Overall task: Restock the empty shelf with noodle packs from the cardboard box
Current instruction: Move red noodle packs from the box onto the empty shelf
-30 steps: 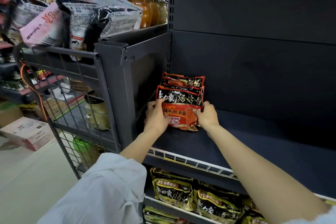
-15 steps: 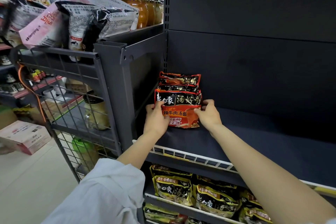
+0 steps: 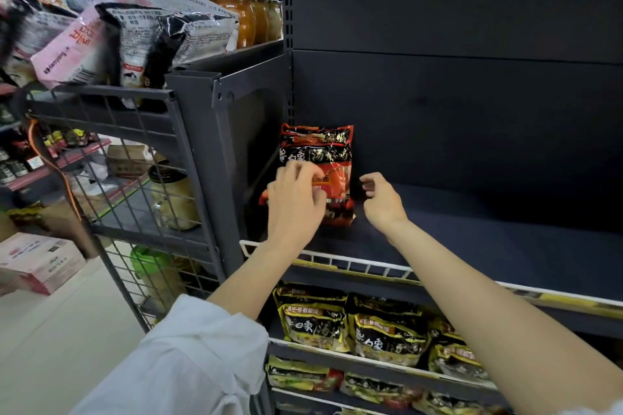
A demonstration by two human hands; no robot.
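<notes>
A small shop aisle of dark metal racking fills the view. At nine o'clock a grey wire-mesh rack [image 3: 111,152] carries a pink crinkly snack bag [image 3: 69,50] on top, and at about eight o'clock a pale cardboard box with red print [image 3: 37,263] sits on the floor (whether it is the supply box I cannot tell). Moving right, the dark blue, nearly bare shelf [image 3: 488,246] with a white wire front rail [image 3: 337,263] holds the red-and-black plastic noodle packs [image 3: 323,158], standing upright in the far left corner against the side panel, one behind the other. The left hand [image 3: 295,202] is in front of them with fingers curled at the front pack's lower left; it is blurred, so whether it grips or only touches I cannot tell. The right hand [image 3: 382,200] is just beside the packs at three o'clock of them, loosely curled and holding nothing. Below, at six o'clock, yellow-and-black noodle packs [image 3: 354,327] fill the lower shelf. The restock has barely begun, I judge: one short row stands, and most of the shelf remains. Half a second earlier both hands clasped the front pack's sides; now the right has let go and the pack stands straighter.
</notes>
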